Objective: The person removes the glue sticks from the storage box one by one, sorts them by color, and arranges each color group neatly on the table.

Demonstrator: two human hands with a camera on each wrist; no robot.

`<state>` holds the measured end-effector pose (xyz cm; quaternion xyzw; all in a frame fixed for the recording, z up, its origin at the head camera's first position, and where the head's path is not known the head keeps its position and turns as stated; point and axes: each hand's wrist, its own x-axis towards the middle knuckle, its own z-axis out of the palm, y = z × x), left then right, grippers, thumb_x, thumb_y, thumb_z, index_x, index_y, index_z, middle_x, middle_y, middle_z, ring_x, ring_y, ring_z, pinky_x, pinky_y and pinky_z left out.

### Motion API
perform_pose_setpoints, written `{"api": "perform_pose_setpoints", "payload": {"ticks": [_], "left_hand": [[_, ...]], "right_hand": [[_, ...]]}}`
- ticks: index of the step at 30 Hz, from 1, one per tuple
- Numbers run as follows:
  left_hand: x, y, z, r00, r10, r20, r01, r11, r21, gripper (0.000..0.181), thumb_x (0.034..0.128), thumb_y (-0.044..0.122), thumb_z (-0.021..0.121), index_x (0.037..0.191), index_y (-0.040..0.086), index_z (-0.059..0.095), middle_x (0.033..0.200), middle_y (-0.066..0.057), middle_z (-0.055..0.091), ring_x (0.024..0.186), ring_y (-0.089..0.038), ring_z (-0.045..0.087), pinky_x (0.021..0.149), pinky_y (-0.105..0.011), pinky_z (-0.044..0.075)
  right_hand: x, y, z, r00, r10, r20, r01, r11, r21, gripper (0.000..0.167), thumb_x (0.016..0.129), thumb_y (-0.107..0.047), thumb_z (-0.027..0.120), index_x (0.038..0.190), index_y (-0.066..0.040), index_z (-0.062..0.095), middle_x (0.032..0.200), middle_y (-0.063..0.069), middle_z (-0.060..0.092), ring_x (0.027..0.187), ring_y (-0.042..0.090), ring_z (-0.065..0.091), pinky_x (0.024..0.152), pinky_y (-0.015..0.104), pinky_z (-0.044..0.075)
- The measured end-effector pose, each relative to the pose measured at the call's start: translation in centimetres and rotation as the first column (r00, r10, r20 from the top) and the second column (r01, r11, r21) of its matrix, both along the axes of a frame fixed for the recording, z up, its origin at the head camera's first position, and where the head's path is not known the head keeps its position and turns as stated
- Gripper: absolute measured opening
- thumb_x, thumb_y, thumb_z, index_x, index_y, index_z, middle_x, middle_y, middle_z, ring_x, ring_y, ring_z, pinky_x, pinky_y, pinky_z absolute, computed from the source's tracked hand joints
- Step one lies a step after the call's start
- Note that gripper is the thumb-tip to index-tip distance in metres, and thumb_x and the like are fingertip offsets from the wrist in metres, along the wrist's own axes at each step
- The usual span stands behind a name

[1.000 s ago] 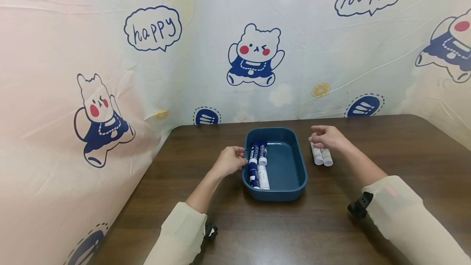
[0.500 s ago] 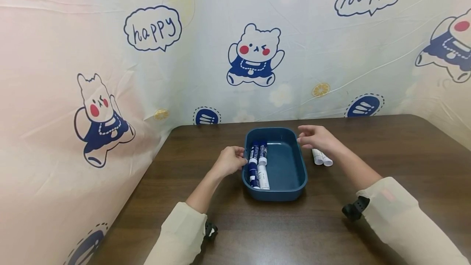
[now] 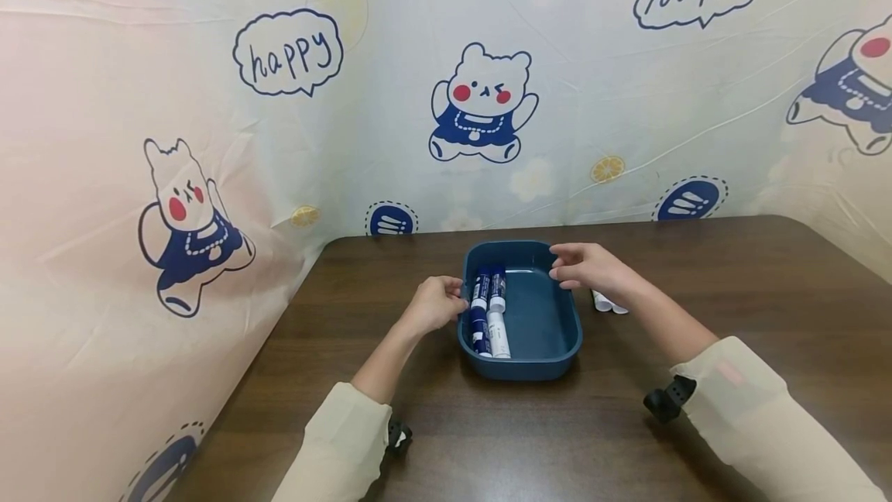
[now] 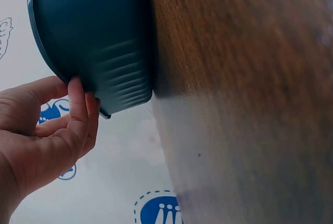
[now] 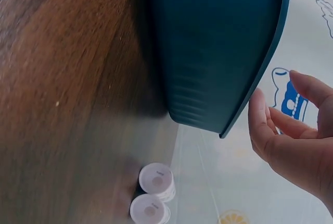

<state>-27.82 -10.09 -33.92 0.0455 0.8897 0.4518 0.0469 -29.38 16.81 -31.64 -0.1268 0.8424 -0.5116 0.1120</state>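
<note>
In the head view, the blue bin [image 3: 523, 369] is sitting on the table [image 3: 523, 440], its long axis running away from the person. In the left wrist view, the left hand [image 4: 49, 148] is pinching its rim. In the right wrist view, the right hand [image 5: 296, 156] is spreading thumb from fingers, one fingertip at the opposite rim.

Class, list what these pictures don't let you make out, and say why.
Head view: far ends of the loose tubes, hidden by the right hand.
Head view: lettering on the tubes in the tray, too small.
Both wrist views: the tray's inside, hidden by its outer side.
</note>
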Motion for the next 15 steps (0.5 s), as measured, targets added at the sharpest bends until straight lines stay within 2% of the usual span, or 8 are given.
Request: {"api": "perform_pose_setpoints", "payload": {"ticks": [9,15], "left_hand": [[0.0,0.0,-0.1,1.0,0.001,0.0,-0.001,1.0,-0.001,0.039,0.0849,0.002,0.062,0.123,-0.006,0.054,0.101,-0.015,0.059,0.077,-0.021,0.063,0.068,-0.032,0.055],[0.0,-0.1,0.0,1.0,-0.008,-0.002,0.008,1.0,0.006,0.04,0.0851,0.001,0.061,0.123,-0.006,0.053,0.102,-0.015,0.059,0.077,-0.021,0.063,0.069,-0.032,0.055]], "right_hand": [[0.2,-1.0,-0.1,0.998,0.057,-0.006,-0.057,0.998,0.023,0.059,0.09,-0.015,0.059,0.139,0.003,0.033,0.115,0.02,0.05,0.105,0.032,0.057,0.087,0.04,0.048],[0.2,-1.7,-0.3,0.995,0.1,0.003,-0.1,0.995,0.0,0.056,0.09,-0.012,0.059,0.138,0.005,0.035,0.116,0.021,0.048,0.107,0.035,0.054,0.086,0.038,0.049]]}}
